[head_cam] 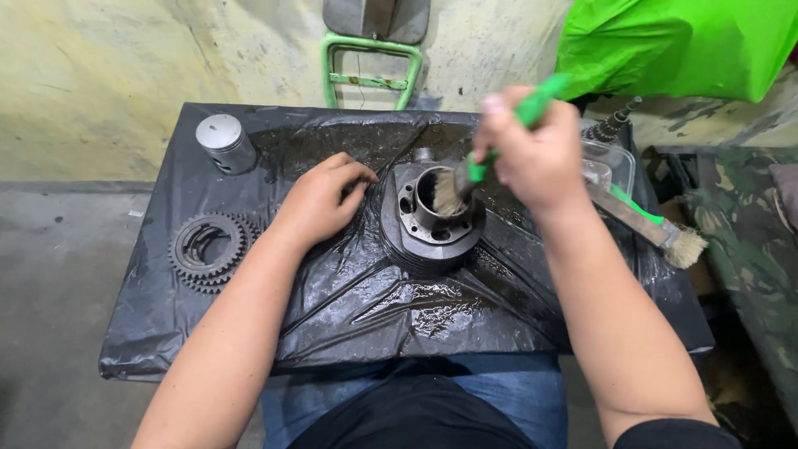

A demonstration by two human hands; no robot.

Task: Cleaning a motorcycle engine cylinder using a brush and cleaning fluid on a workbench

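Note:
A dark finned engine cylinder (411,241) stands upright on a table covered in wet black plastic sheet (349,316). My right hand (532,154) grips a green-handled paintbrush (490,158), its bristles reaching into the cylinder's bore. My left hand (320,199) rests flat on the sheet just left of the cylinder, fingers bent, holding nothing.
A grey metal piston (224,143) stands at the table's far left. A black toothed gear ring (208,249) lies at the left edge. A second flat brush (657,233) and a clear plastic tub (611,166) sit at the right. A green frame (370,71) leans at the wall.

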